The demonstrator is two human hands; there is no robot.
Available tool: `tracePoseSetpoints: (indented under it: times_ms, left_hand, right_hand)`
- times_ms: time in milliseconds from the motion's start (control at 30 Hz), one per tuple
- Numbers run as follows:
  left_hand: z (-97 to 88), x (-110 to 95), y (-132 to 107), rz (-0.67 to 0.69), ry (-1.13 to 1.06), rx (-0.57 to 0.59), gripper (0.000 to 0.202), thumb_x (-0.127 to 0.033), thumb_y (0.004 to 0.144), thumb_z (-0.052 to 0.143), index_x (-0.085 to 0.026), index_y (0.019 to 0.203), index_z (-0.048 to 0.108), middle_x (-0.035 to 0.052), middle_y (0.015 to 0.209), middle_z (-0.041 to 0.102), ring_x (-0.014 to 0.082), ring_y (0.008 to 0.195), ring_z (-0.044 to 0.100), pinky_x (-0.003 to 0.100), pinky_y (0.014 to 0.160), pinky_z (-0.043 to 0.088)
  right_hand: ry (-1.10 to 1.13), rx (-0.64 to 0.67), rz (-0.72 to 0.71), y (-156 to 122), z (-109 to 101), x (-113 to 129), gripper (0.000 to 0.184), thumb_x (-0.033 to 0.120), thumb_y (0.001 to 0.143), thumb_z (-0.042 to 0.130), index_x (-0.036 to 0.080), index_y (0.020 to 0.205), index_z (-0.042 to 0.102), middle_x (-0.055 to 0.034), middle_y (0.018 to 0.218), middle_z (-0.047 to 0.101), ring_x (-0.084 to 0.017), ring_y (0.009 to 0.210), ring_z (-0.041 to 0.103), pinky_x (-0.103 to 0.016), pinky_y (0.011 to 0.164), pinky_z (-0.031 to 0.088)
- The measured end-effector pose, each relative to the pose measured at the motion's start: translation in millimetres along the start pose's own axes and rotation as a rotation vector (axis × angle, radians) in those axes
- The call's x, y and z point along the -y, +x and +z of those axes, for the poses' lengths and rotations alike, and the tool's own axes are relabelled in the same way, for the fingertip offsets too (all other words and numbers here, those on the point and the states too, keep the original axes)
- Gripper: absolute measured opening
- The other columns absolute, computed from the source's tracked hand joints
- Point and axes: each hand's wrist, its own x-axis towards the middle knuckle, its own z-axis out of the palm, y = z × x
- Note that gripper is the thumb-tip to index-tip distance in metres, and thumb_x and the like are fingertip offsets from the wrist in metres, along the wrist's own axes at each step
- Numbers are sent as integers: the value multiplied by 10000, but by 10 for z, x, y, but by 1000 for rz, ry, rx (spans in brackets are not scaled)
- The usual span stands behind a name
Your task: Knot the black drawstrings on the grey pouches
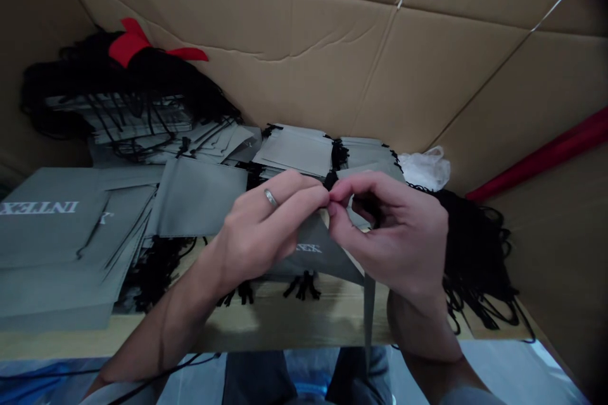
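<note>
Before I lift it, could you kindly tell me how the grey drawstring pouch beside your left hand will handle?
The grey drawstring pouch will probably feel light and floppy, lying thin and flat. The loose black cords may snag neighbouring pouches. The smooth-looking fabric might slide off the pile if pushed.

Soft, even light, moderately dim, source out of view. Diffuse shadow falls under the left hand (266,228) and right hand (394,240) onto the pale wooden table (280,323). Tan corrugated cardboard wall (294,31) shows no glare. Strong wide-angle bowing toward the frame edges, right corners dark. White print on the grey fabric pouch (313,259) stays readable, slightly soft. Black cord drawstrings (475,253) clump into dark, low-detail masses.
</note>
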Motion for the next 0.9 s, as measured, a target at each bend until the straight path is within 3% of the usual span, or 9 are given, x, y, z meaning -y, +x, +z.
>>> tracePoseSetpoints:
  times_ms: [100,233,367,433,533,667,733,833,900]
  left_hand:
    - [-1,-10,53,14,-41,-27,251,-10,1074,633,-239,1122,725,21,975,795,136,854,758,266,777,651]
    - [15,6,103,-88,-192,-49,211,-44,1078,654,-242,1080,727,17,950,789,139,834,739,287,744,612]
    - [83,56,113,-147,-322,-92,128,-91,1062,730,-217,1036,723,10,942,806,120,801,751,223,688,616]
    - [96,70,105,-118,-269,-99,138,-78,1055,746,-215,1050,743,8,961,826,117,829,779,209,730,638]
    - [72,61,78,16,-42,-59,222,-37,1063,726,-234,1156,767,29,1078,865,145,962,829,253,903,697]
    - [32,39,29,172,191,34,289,-19,1071,699,-180,1308,735,109,1236,859,197,1089,836,319,1005,727]
    - [30,41,7,237,253,44,280,-26,1050,740,-124,1312,731,149,1222,858,230,1089,840,356,1009,741]
    - [18,39,-12,278,303,-59,239,-81,1021,823,-132,1246,759,138,1131,876,244,1027,862,366,969,769]
    - [-13,16,-2,269,316,-106,210,-133,1010,862,-185,1195,778,96,1099,893,228,979,878,346,935,786]
  right_hand:
    - [76,0,25,12,16,21,223,67,882,796,264,986,803,51,889,796,-110,681,663,-278,614,576]
    - [214,4,116,68,11,56,207,65,862,796,259,932,808,42,830,801,-102,634,675,-228,543,565]
    - [268,32,188,146,-25,58,166,90,845,807,254,871,814,33,773,804,-115,606,691,-217,498,560]
    - [235,17,199,163,-32,43,152,100,847,814,250,868,817,37,744,790,-107,565,652,-214,465,524]
    - [181,-20,195,133,-22,13,149,99,872,813,247,895,816,37,755,787,-104,556,646,-221,472,526]
    - [31,-51,104,49,-2,-20,116,152,934,822,262,970,810,41,830,785,-123,646,685,-262,590,598]
    - [-44,-42,43,31,0,-28,123,151,950,813,263,1000,798,31,888,799,-139,713,710,-301,686,637]
    - [-75,-7,-83,52,-7,-34,178,90,955,763,258,1015,760,10,940,820,-170,822,755,-356,824,680]
    - [-58,16,-184,77,-18,-40,211,67,961,743,271,1013,741,6,938,820,-183,847,760,-373,827,683]
